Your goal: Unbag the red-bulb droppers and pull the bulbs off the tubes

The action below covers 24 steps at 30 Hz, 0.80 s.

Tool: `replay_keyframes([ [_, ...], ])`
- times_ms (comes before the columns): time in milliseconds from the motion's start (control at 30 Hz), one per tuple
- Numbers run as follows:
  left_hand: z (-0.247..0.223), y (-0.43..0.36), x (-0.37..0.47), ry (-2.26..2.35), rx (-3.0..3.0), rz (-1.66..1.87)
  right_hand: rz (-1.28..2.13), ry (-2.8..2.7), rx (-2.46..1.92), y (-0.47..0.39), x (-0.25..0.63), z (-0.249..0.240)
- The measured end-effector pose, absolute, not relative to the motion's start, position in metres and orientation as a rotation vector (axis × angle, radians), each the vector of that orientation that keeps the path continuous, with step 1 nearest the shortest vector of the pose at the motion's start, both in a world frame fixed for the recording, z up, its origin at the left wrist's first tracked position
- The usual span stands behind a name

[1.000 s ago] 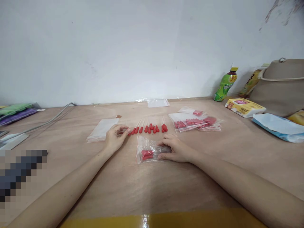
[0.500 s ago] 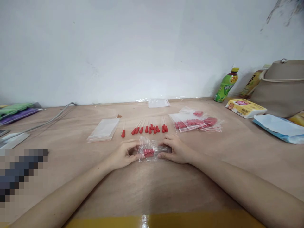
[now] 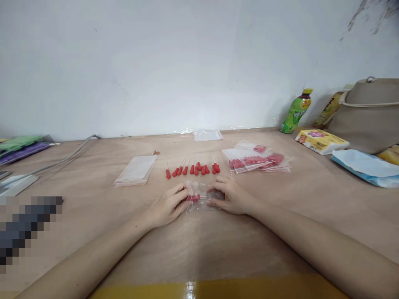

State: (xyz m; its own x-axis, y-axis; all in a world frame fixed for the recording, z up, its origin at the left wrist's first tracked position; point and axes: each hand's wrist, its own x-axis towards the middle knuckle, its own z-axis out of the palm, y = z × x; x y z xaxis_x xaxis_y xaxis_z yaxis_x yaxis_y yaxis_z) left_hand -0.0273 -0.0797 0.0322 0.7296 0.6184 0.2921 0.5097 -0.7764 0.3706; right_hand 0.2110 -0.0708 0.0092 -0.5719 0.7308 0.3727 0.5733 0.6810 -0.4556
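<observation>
A clear plastic bag [image 3: 202, 207] lies crumpled between my hands. My right hand [image 3: 227, 196] is closed on its right end, fingers and thumb pinching the film. My left hand [image 3: 171, 205] is closed at the other end, with fingers and thumb around the red bulbs of droppers [image 3: 193, 198]. The droppers' clear tubes point right, inside the bag; how many there are I cannot tell. Just beyond my hands lies a row of several loose droppers [image 3: 185, 170], red bulbs toward me and thin clear tubes pointing away.
At left lies a stack of flat clear bags [image 3: 135, 170]; at right, a pile of bags with red-bulbed droppers [image 3: 255, 161]. Another flat bag [image 3: 208, 135] lies near the wall. Farther right are a green bottle [image 3: 296, 112], a tissue pack [image 3: 322, 142] and a grey bag [image 3: 364, 118].
My left hand has moved right and closed over the red bulbs at the bag's end. The leftmost dropper in the row has shifted slightly right. My right hand has hardly moved.
</observation>
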Motion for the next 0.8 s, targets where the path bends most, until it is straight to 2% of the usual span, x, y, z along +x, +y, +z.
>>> replay_keyframes([
  [233,0.04,-0.066,-0.048,0.805,2.458,0.696,0.393,-2.346,-0.992,-0.071,0.211,0.008],
  [467,0.082,-0.028,-0.11,1.253,1.858,0.704,0.407,-2.352,-0.993,-0.07,0.21,0.008],
  [667,0.082,-0.017,-0.116,1.557,1.765,1.334,0.414,-2.344,-0.998,-0.07,0.21,0.007],
  [800,0.057,-0.015,-0.09,1.674,2.143,1.383,0.405,-2.345,-1.014,-0.071,0.21,0.009],
])
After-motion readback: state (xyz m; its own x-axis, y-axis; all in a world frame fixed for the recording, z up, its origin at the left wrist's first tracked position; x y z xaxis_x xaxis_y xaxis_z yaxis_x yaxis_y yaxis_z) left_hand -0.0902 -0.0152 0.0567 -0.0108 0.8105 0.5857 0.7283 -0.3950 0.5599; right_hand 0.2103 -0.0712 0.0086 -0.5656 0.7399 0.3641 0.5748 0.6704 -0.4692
